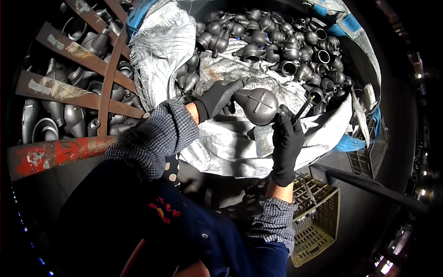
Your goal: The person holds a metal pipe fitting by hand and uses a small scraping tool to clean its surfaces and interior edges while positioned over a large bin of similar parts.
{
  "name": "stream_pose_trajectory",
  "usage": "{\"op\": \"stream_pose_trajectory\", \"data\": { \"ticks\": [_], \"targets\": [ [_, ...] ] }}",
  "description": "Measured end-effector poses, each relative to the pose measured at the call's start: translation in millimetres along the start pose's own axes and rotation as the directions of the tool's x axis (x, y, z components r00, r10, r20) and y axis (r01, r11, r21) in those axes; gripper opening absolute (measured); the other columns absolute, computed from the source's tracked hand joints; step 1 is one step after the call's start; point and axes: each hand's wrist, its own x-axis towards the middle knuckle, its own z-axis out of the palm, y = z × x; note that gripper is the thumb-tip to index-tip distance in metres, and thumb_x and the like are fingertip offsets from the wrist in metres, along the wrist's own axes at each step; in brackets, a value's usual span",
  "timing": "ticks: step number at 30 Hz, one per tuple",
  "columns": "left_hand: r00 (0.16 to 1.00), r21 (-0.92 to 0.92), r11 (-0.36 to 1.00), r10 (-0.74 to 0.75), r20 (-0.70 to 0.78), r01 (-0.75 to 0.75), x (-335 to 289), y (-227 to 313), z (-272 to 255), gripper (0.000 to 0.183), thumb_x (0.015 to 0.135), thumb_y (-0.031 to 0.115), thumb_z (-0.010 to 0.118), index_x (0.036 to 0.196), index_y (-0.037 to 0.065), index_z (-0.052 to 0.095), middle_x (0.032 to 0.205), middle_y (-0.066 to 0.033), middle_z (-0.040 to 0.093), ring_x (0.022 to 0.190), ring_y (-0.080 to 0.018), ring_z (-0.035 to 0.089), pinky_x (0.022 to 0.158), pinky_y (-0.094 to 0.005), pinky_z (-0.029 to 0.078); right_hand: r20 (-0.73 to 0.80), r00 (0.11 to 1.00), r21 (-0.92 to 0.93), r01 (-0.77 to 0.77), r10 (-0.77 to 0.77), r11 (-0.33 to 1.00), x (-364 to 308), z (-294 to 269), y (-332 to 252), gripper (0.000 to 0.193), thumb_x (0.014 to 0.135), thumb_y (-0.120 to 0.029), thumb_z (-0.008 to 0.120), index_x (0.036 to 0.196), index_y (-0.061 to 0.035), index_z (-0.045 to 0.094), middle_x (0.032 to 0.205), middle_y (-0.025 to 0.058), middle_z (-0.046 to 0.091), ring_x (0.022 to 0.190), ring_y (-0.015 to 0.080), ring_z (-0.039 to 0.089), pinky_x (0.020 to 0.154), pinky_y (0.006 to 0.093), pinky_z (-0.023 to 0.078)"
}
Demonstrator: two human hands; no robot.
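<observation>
Bulbous part sideways, neck leftward

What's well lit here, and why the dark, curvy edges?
Head view: strong light on the round metal part and white sack, with shadows across the sack; head view: brown bars at left look bowed, likely fisheye distortion; head view: edges go dark, probably dim surroundings.

Left: rusty metal rack, worn red paint on its near rail; gray metal parts heaped behind the bars. Near right: olive plastic crate, slotted. Farther right: second crate, grayish, partly shadowed. Dark bar running between crates. Bright lights, right edge.
</observation>
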Motion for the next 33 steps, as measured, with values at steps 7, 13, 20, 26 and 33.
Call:
{"op": "stream_pose_trajectory", "data": {
  "ticks": [7, 13, 20, 26, 33],
  "targets": [
    [0.791, 0.125, 0.834, 0.447, 0.417, -0.537, -9, 5, 23, 0.074, 0.081, 0.038, 0.072, 0.14, 0.007, 0.039, 0.142, -0.0078, 0.04, 0.129, -0.019, 0.042, 0.102, -0.0341, 0.044, -0.077, 0.995, 0.001, -0.067, 0.066, 0.998, 3, -1, 4, 0.027, 0.085, -0.008, 0.067, 0.106, 0.0083, 0.062, 0.082, 0.0069, 0.066, 0.071, 0.0106, 0.061, 0.064, 0.0215, 0.048],
    [0.725, 0.471, 0.552, 0.535, 0.434, -0.688, -14, -10, 38, 0.098, 0.068, 0.044, 0.08, 0.145, 0.009, 0.031, 0.146, -0.0124, 0.036, 0.136, -0.0292, 0.033, 0.112, -0.0413, 0.027, -0.01, 1.0, -0.086, -0.005, 0.004, 0.996, 5, -7, 14, 0.028, 0.086, -0.009, 0.066, 0.109, 0.0067, 0.063, 0.079, 0.0053, 0.065, 0.069, 0.0101, 0.061, 0.063, 0.0208, 0.048],
    [0.885, -0.227, 0.93, 0.351, 0.307, -0.29, -28, 16, 28, 0.087, 0.063, -0.007, 0.077, 0.14, 0.004, 0.038, 0.14, -0.0092, 0.042, 0.128, -0.0201, 0.043, 0.101, -0.0312, 0.045, 0.211, 0.884, -0.455, 0.467, -0.418, 0.758, 17, -44, 22, 0.061, 0.079, 0.016, 0.055, 0.133, -0.0111, 0.049, 0.109, 0.0113, 0.062, 0.071, 0.0089, 0.055, 0.059, 0.0205, 0.048],
    [0.839, -0.425, 0.895, 0.331, 0.431, -0.135, -16, 19, 10, 0.08, 0.067, -0.011, 0.071, 0.139, 0.005, 0.039, 0.141, -0.0088, 0.041, 0.119, -0.0169, 0.052, 0.088, -0.026, 0.053, 0.392, 0.678, -0.558, 0.713, -0.622, 0.424, 19, -40, 27, 0.075, 0.074, 0.016, 0.055, 0.139, -0.0197, 0.041, 0.102, 0.0103, 0.067, 0.076, 0.0183, 0.067, 0.06, 0.0276, 0.053],
    [0.879, -0.52, 0.85, 0.311, 0.362, -0.086, -14, 6, 15, 0.076, 0.074, -0.002, 0.068, 0.141, 0.007, 0.033, 0.134, -0.0104, 0.044, 0.12, -0.0235, 0.051, 0.093, -0.0335, 0.052, 0.307, 0.879, -0.412, 0.468, -0.364, 0.782, 2, -11, 5, 0.038, 0.088, 0.0, 0.057, 0.126, -0.0017, 0.056, 0.085, 0.0037, 0.063, 0.054, 0.0022, 0.042, 0.047, 0.0183, 0.035]
  ]
}}
